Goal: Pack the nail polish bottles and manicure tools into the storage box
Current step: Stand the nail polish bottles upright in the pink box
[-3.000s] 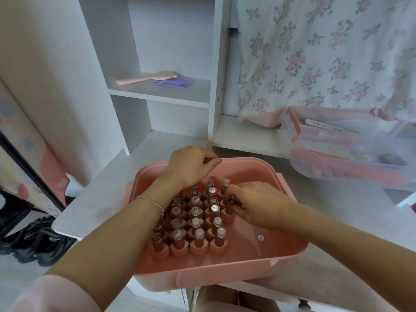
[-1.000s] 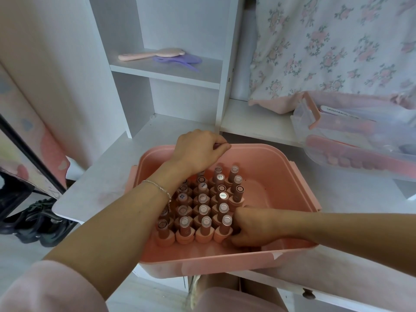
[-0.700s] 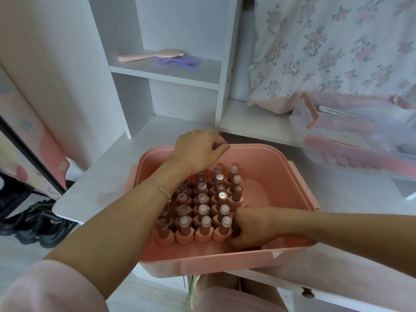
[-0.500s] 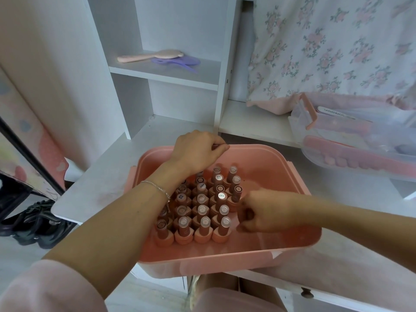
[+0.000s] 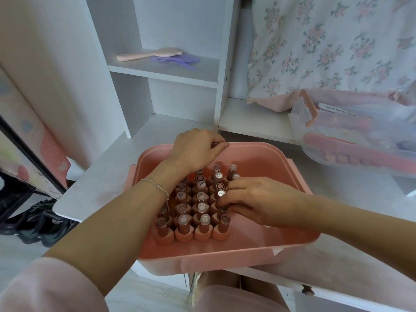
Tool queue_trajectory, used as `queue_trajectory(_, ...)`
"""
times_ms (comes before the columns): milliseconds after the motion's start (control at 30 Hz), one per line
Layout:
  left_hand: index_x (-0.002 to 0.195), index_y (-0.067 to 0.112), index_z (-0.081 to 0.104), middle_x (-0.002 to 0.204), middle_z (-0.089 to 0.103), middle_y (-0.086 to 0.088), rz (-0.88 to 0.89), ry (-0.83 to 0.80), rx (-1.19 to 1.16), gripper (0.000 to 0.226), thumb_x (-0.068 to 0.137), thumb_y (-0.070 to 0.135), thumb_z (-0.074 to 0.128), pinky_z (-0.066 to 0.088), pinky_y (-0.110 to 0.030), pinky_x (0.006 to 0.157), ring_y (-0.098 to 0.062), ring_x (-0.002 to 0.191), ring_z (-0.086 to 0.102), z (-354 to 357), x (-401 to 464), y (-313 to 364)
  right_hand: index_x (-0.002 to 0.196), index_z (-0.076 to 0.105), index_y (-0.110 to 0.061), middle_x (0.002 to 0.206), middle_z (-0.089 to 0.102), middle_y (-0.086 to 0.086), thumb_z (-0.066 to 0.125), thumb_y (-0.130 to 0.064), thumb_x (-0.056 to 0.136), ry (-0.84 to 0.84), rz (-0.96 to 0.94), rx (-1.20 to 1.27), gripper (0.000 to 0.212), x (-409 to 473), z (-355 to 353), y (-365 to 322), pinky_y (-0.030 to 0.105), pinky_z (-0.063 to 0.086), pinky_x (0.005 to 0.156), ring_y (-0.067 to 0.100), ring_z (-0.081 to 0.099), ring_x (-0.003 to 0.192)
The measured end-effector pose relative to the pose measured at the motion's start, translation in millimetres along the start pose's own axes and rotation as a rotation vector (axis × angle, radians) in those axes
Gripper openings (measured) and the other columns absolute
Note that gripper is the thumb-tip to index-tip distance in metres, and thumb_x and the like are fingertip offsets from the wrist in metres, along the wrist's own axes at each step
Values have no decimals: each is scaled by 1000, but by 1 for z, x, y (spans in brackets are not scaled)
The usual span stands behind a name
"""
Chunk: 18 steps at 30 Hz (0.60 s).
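A pink storage box [image 5: 247, 251] sits at the white worktop's [image 5: 108, 176] near edge, nail polish bottles [image 5: 184, 224] upright in rows along its left side. My left hand [image 5: 195, 149] curls over the box's far rim; my right hand [image 5: 258, 201] pinches a bottle in the rightmost row.

Nail polish bottles [image 5: 198, 208] stand in the storage box [image 5: 225, 255] on the desk [image 5: 101, 176], shelves [image 5: 164, 73] behind.
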<state>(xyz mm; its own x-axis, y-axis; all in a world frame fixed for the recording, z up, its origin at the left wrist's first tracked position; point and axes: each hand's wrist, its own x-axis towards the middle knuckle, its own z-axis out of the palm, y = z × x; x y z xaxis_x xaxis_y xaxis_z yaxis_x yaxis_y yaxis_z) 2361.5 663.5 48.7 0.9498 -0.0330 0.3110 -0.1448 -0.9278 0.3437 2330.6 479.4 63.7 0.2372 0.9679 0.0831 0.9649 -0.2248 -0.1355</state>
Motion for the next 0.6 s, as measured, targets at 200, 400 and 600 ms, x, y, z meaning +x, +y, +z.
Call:
queue_trajectory(200, 102, 32, 69, 95, 71, 2, 3, 0, -4, 28, 92, 43, 46, 35, -27, 69, -23, 92, 61, 0, 0, 0, 99, 67, -5, 86, 67, 8, 59, -7, 84, -37, -24, 0, 17, 3, -1, 2, 30, 51, 72, 23, 63, 80)
queue_trajectory(400, 103, 32, 69, 96, 71, 2, -4, -2, -6, 28, 92, 44, 46, 37, -27, 70, -23, 93, 61, 0, 0, 0, 102, 64, -5, 90, 66, 8, 57, -9, 86, -63, -12, 20, 18, 2, 1, 2, 32, 49, 74, 23, 61, 83)
queue_trajectory(600, 102, 32, 69, 93, 71, 3, -3, -8, -3, 28, 93, 44, 45, 36, -26, 69, -22, 91, 61, 0, 0, 1, 108, 60, -12, 95, 63, 3, 54, -16, 88, -96, 22, 22, 21, 2, 0, 7, 20, 37, 74, 16, 55, 88)
